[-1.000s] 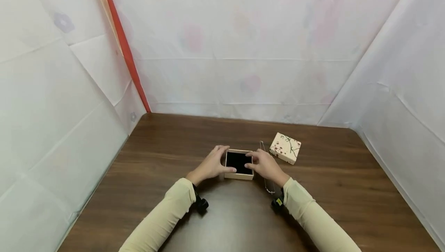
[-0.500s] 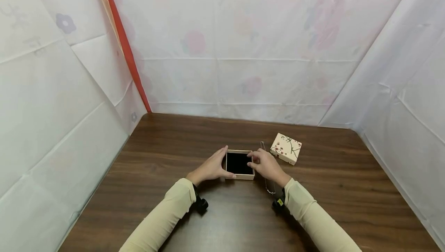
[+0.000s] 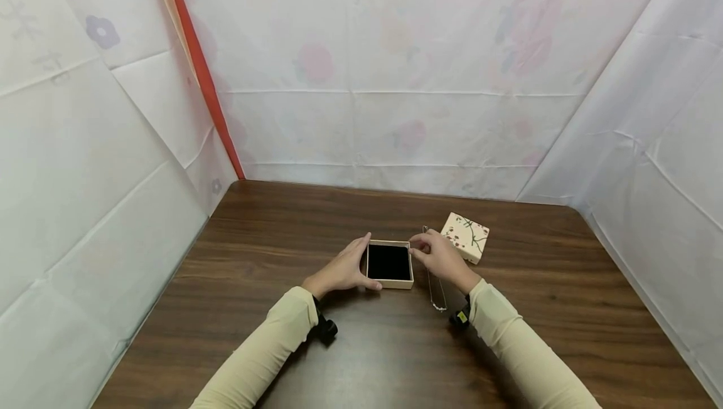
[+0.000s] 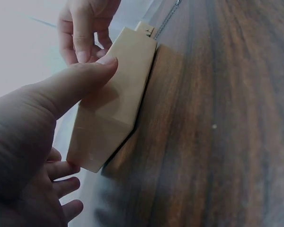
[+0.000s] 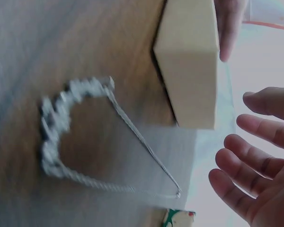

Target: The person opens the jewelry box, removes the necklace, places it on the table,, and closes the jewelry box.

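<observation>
In the head view an open cream box (image 3: 396,284) with a black lining sits in the middle of the table. My left hand (image 3: 343,271) grips its left end, thumb on the near wall and fingers toward the far side; the left wrist view shows the thumb (image 4: 87,80) against the cardboard. Just off the box's right edge is my right hand (image 3: 442,258), its fingers loosely bent and, in the right wrist view, holding nothing. Below that hand a silver necklace (image 5: 52,127) lies on the wood, a thin chain with a cluster of pale ornaments, partly hidden in the head view.
A cream lid (image 3: 470,233) printed with branches and red blossoms lies behind the right hand. The dark wooden table (image 3: 271,233) is enclosed by white patterned cloth (image 3: 361,127) at the back and sides, with a red strip (image 3: 203,76) at the back left.
My right hand has drawn back from inside the box to the right, beyond its edge. The left hand stays at the box's left end, its thumb slightly farther down the near wall.
</observation>
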Tool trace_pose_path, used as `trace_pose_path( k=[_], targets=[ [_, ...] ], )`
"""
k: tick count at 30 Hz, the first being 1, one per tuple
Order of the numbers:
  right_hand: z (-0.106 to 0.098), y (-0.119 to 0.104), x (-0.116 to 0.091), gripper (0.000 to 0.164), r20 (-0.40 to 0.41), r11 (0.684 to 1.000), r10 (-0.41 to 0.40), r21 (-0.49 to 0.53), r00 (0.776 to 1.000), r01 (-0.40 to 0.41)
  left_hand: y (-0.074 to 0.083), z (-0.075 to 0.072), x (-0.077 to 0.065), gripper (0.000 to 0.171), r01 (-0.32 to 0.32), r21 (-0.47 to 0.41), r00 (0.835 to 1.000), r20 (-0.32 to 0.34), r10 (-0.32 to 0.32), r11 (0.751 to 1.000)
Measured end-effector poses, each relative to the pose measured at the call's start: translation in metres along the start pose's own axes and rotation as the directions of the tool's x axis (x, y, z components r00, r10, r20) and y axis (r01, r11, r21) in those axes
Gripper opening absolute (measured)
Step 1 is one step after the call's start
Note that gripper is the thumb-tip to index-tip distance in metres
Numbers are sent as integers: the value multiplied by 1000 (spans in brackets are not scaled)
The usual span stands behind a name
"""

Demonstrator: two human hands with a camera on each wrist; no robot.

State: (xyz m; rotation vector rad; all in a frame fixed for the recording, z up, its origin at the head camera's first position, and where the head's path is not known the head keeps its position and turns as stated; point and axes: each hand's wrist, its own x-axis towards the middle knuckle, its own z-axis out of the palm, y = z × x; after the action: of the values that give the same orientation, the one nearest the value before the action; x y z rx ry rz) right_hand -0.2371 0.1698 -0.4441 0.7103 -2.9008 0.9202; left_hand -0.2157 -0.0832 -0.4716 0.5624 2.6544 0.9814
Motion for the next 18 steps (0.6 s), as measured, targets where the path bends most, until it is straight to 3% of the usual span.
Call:
trace_pose_path(
  k=[18],
  targets=[
    [-34,15,7,28,-37,997,42,-62,998,-45,-2,3,2,125,7,51,1000,-16,-6,999]
  ],
)
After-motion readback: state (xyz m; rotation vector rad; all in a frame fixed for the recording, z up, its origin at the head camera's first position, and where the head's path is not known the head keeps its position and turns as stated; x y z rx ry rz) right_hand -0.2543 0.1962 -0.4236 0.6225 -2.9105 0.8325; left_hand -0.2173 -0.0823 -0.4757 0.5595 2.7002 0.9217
